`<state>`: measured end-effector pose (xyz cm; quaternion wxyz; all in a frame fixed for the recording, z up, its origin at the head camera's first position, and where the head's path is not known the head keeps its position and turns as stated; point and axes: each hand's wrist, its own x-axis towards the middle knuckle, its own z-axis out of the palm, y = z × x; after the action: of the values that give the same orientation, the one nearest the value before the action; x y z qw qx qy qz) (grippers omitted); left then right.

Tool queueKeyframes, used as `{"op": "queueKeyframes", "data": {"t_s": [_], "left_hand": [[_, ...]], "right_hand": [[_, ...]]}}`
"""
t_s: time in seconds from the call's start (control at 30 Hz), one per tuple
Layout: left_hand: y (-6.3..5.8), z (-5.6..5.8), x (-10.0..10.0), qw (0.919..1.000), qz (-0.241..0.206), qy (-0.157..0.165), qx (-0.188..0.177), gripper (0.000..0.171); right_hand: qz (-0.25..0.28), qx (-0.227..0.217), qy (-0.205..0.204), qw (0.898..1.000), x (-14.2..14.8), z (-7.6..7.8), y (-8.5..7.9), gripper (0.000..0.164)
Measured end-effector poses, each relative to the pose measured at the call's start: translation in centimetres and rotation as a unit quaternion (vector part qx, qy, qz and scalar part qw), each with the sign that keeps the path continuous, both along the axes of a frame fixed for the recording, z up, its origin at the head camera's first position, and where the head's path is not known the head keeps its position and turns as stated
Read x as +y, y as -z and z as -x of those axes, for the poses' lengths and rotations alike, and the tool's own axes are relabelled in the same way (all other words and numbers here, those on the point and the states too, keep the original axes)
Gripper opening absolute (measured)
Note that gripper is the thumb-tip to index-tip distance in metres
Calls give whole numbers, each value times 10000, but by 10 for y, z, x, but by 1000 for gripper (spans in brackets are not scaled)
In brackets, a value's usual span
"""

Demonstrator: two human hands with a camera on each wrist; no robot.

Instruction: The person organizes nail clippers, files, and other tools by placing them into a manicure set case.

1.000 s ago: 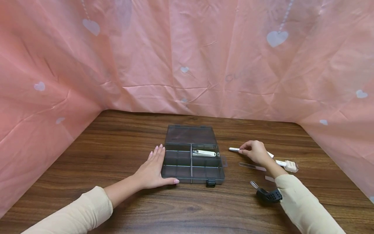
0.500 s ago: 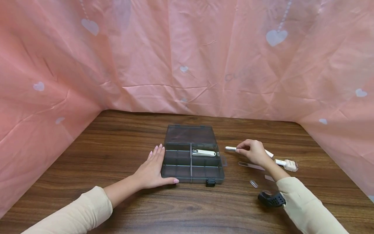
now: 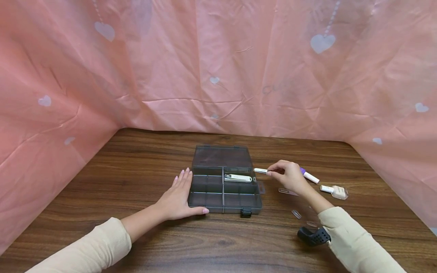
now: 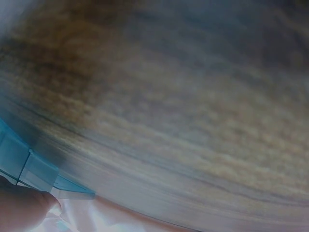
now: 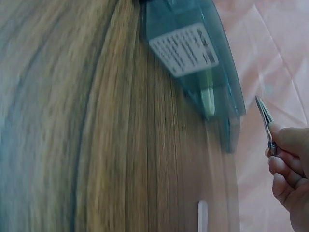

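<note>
A dark translucent divider box (image 3: 222, 156) lies on the table with its lid swung back. Inside, a white nail clipper (image 3: 238, 178) lies across the back right compartment. My left hand (image 3: 175, 199) rests against the box's left side, fingers straight, thumb along the front edge; only its thumb (image 4: 21, 208) shows in the left wrist view. My right hand (image 3: 288, 178) pinches a second, smaller nail clipper (image 3: 261, 170) between thumb and fingers, just right of the box's back right corner. In the right wrist view this clipper (image 5: 264, 118) points away from the fingertips, its lever visible.
Right of the box lie a thin flat strip (image 3: 288, 192), small clear pieces (image 3: 296, 214), a purple and white tube (image 3: 310, 177) and a nail polish bottle (image 3: 339, 192). A black strap (image 3: 313, 236) hangs at the right wrist. A pink curtain (image 3: 218, 68) encloses the table.
My right hand has moved left with the smaller nail clipper, bringing it close to the box. The purple part of the tube has come into view. My left hand has stayed put.
</note>
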<state>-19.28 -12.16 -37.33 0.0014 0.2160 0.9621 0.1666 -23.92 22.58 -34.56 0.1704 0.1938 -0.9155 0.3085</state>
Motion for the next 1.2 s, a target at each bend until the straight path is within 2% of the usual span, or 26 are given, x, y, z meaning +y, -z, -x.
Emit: {"op": "queueKeyframes", "data": {"t_s": [0.3,0.67,0.9,1.07,1.2], "left_hand": [[-1,0,0,10000,-17,3,6,119],[-1,0,0,10000,-8,8,-42,119],[-1,0,0,10000,46,-10,-52,119],[-3,0,0,9999,147,-8,-22,120],[-4,0,0,9998,212,-3,-31,119]], "right_hand": [[227,-244,-329,9989,-23,-3,-1,4],[108,-420,-793,9959,-54,2,4,7],[-487,-432,-1032,9925,-65,9,7,5],[-1028,-481,-1009,9884,-68,15,6,5],[-1253,-588,-950,9858,-69,18,6,5]]}}
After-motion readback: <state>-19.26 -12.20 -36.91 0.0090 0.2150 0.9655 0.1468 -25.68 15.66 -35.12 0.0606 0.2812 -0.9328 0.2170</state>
